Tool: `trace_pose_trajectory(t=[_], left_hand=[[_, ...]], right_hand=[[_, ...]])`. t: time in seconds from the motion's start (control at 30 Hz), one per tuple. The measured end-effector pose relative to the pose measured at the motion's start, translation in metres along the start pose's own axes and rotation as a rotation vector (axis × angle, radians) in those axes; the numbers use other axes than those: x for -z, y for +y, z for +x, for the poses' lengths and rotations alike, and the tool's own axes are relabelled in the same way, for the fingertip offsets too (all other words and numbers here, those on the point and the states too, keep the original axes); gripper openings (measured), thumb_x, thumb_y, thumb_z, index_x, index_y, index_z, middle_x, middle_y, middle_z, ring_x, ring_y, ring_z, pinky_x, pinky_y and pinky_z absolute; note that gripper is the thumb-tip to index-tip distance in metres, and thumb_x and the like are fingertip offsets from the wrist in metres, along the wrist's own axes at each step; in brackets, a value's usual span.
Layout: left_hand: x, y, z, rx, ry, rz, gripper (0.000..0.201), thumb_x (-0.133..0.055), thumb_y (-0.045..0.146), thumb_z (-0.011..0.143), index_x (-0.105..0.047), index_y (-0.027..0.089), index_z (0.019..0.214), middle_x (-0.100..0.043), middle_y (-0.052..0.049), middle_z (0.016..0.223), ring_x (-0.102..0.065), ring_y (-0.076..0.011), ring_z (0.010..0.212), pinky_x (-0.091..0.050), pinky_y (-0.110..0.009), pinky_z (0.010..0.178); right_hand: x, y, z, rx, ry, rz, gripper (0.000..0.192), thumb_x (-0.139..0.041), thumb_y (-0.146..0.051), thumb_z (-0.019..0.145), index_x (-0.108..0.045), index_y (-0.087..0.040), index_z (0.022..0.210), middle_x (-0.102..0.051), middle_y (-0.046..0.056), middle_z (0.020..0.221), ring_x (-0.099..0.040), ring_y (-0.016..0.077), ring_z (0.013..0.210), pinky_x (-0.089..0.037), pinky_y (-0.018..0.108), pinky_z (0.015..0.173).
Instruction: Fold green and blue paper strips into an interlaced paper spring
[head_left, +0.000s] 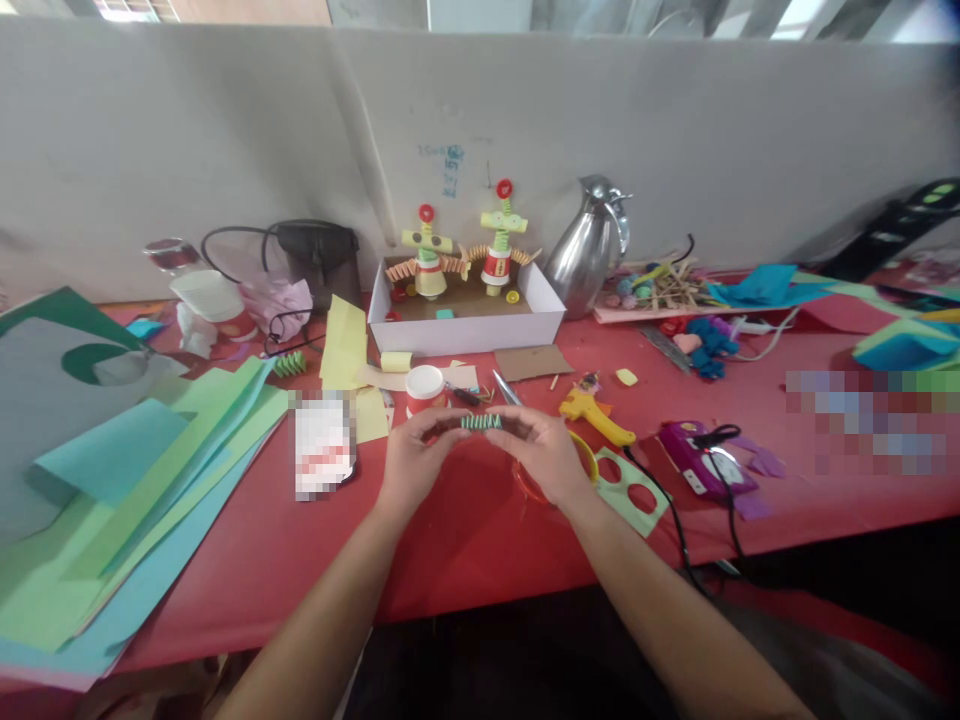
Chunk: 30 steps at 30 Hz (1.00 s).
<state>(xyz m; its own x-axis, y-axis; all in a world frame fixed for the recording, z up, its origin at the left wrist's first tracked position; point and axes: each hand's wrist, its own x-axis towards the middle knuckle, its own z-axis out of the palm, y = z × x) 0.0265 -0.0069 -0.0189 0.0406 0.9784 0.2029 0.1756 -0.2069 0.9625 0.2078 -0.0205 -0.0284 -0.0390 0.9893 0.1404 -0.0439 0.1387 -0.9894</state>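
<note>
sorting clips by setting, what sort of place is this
Probably a papercraft workspace: a yellow glue gun lies on the red-covered table, coloured paper sheets are spread at the left, and two paper-cup figures stand in a white box.

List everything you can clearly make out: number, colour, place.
Held paper spring: 1, green, between hands
Loose paper spring: 1, green, left
Paper-cup figures: 2, red and yellow, in box
Box: 1, white, table's back
Jug: 1, silver, right of box
Bag: 1, black, left of box
Nearer paper cup: 1, red and white, before box
Glue gun: 1, yellow, right
Paper sheets: several, green and blue, left
Boxy device: 1, purple, right
Table: 1, red, beneath
Smaller scraps: many, mixed, scattered
Left hand: 1, bare, on held spring
Right hand: 1, bare, on held spring
</note>
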Motion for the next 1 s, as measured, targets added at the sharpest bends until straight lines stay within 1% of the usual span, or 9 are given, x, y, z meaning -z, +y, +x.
trace_pose_trajectory(t=[0.13, 0.27, 0.4, 0.5, 0.57, 0.67, 0.83, 0.93, 1.0], left_hand=[[-0.0017, -0.0039, -0.0004, 0.16, -0.047, -0.202, 0.026, -0.079, 0.032, 0.07, -0.078, 0.02, 0.092, -0.075, -0.004, 0.083, -0.068, -0.018, 0.075, -0.056, -0.034, 0.078], [-0.0008, -0.0026, 0.002, 0.313, -0.082, -0.44, 0.028, -0.084, 0.032, 0.063, -0.078, 0.017, 0.085, -0.075, -0.004, 0.079, -0.066, -0.0148, 0.069, -0.057, -0.032, 0.075], [0.0017, -0.001, 0.0045, 0.389, -0.099, -0.523, 0.029, -0.088, 0.031, 0.058, -0.078, 0.016, 0.082, -0.074, -0.005, 0.079, -0.065, -0.0124, 0.068, -0.056, -0.028, 0.071], [0.0022, -0.003, 0.0045, 0.388, -0.127, -0.507, 0.026, -0.086, 0.03, 0.061, -0.078, 0.017, 0.083, -0.074, -0.004, 0.082, -0.064, -0.0116, 0.069, -0.055, -0.027, 0.073], [0.0017, -0.0051, 0.0037, 0.35, -0.141, -0.465, 0.026, -0.085, 0.028, 0.063, -0.078, 0.018, 0.086, -0.074, -0.004, 0.082, -0.065, -0.012, 0.071, -0.055, -0.027, 0.075], [0.0, -0.007, 0.0021, 0.277, -0.13, -0.385, 0.027, -0.083, 0.024, 0.064, -0.077, 0.02, 0.09, -0.073, -0.002, 0.083, -0.066, -0.0139, 0.076, -0.054, -0.029, 0.078], [-0.0034, -0.0061, 0.0002, 0.235, -0.148, -0.323, 0.022, -0.081, 0.023, 0.065, -0.078, 0.021, 0.087, -0.075, -0.002, 0.084, -0.067, -0.0165, 0.079, -0.053, -0.031, 0.081], [-0.004, -0.0051, -0.0002, 0.228, -0.09, -0.343, 0.024, -0.083, 0.023, 0.064, -0.079, 0.021, 0.087, -0.075, -0.002, 0.081, -0.066, -0.0156, 0.075, -0.053, -0.031, 0.078], [-0.0035, -0.0042, -0.0002, 0.248, -0.05, -0.351, 0.026, -0.084, 0.025, 0.063, -0.079, 0.021, 0.088, -0.076, -0.003, 0.081, -0.066, -0.0158, 0.076, -0.053, -0.031, 0.079]], right_hand=[[-0.0017, -0.0046, -0.0015, 0.031, -0.023, -0.043, 0.026, -0.077, -0.032, 0.076, -0.073, -0.025, 0.1, -0.076, 0.003, 0.095, -0.071, 0.0204, 0.091, -0.057, 0.04, 0.087], [-0.0023, -0.0061, -0.002, 0.085, -0.049, -0.07, 0.023, -0.076, -0.031, 0.077, -0.074, -0.024, 0.099, -0.076, 0.003, 0.097, -0.071, 0.0205, 0.091, -0.056, 0.04, 0.088], [-0.0028, -0.0066, -0.0022, 0.092, -0.055, -0.076, 0.023, -0.075, -0.031, 0.078, -0.074, -0.024, 0.1, -0.076, 0.003, 0.099, -0.071, 0.0211, 0.093, -0.056, 0.04, 0.089], [-0.0039, -0.008, -0.0027, 0.095, -0.047, -0.083, 0.021, -0.075, -0.03, 0.078, -0.074, -0.024, 0.098, -0.076, 0.004, 0.098, -0.071, 0.0208, 0.092, -0.056, 0.039, 0.088], [-0.0045, -0.0088, -0.003, 0.092, -0.041, -0.082, 0.021, -0.075, -0.031, 0.078, -0.073, -0.024, 0.098, -0.076, 0.003, 0.097, -0.071, 0.0207, 0.091, -0.056, 0.039, 0.088], [-0.0047, -0.0084, -0.0028, 0.07, -0.035, -0.075, 0.022, -0.077, -0.033, 0.076, -0.074, -0.025, 0.097, -0.076, 0.002, 0.096, -0.071, 0.0206, 0.091, -0.056, 0.04, 0.089], [-0.0044, -0.0026, -0.0022, 0.048, -0.012, -0.06, 0.026, -0.08, -0.034, 0.074, -0.076, -0.027, 0.098, -0.075, 0.003, 0.097, -0.069, 0.021, 0.093, -0.055, 0.039, 0.088], [-0.005, -0.0013, -0.003, 0.059, -0.03, -0.083, 0.029, -0.078, -0.033, 0.077, -0.076, -0.027, 0.105, -0.071, 0.004, 0.102, -0.067, 0.0209, 0.096, -0.054, 0.038, 0.09], [-0.0053, -0.0023, -0.004, 0.075, -0.057, -0.094, 0.03, -0.074, -0.031, 0.081, -0.075, -0.028, 0.111, -0.069, 0.005, 0.106, -0.066, 0.0204, 0.1, -0.052, 0.037, 0.093]])
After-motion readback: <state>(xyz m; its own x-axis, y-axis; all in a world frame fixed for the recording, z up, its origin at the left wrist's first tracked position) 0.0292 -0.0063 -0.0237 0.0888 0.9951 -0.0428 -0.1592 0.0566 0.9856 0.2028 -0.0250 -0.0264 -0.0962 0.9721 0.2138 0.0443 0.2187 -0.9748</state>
